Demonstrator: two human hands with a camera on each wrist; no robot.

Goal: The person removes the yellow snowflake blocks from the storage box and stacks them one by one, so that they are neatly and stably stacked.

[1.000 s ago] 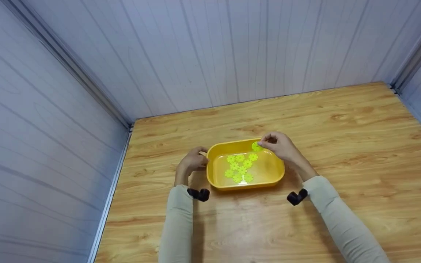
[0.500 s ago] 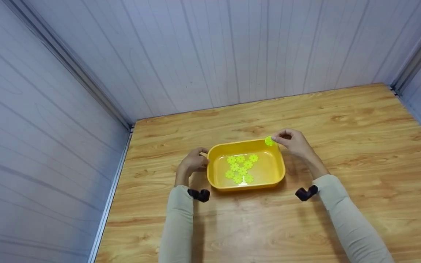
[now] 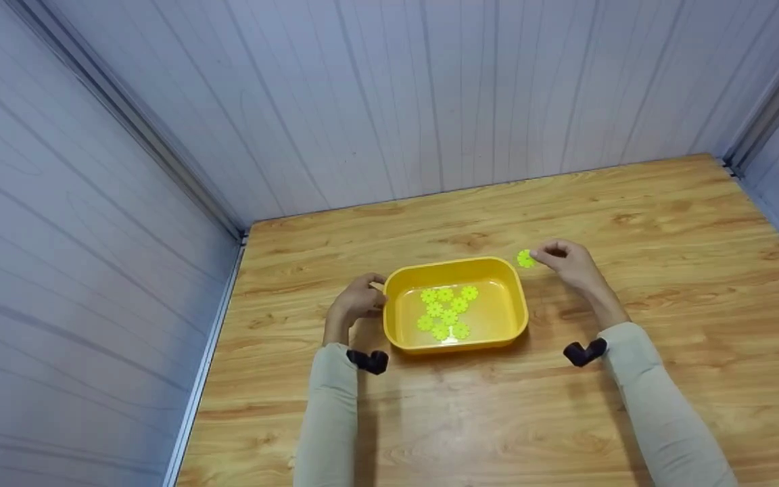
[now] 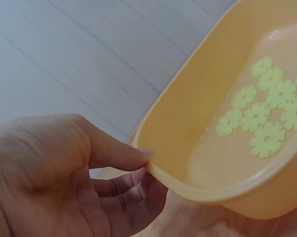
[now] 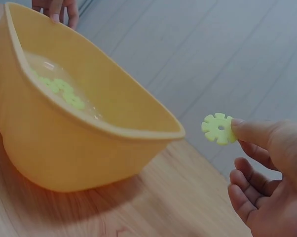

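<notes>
A yellow plastic basin point(image 3: 498, 318) with rounded corners stands on the wooden table. Several flat yellow-green notched discs point(image 4: 267, 139), each with a small centre hole, lie spread over its floor. My left hand point(image 3: 357, 299) pinches the basin's left rim, thumb on top and fingers curled beneath, as the left wrist view shows. Between thumb and forefinger, my right hand point(image 3: 572, 265) pinches one notched disc point(image 5: 218, 129) by its edge. That disc is held in the air outside the basin, just beyond its far right corner.
Wood-grain tabletop point(image 3: 667, 270) surrounds the basin. A pale panelled wall point(image 3: 430, 101) rises at the back edge, with another wall point(image 3: 92, 270) on the left and one on the right. Each wrist carries a small black camera mount point(image 3: 368, 362).
My right hand has carried the pinched notched disc rightward, from over the basin's far right part, across the rim, to outside it. The left hand and the basin stay put.
</notes>
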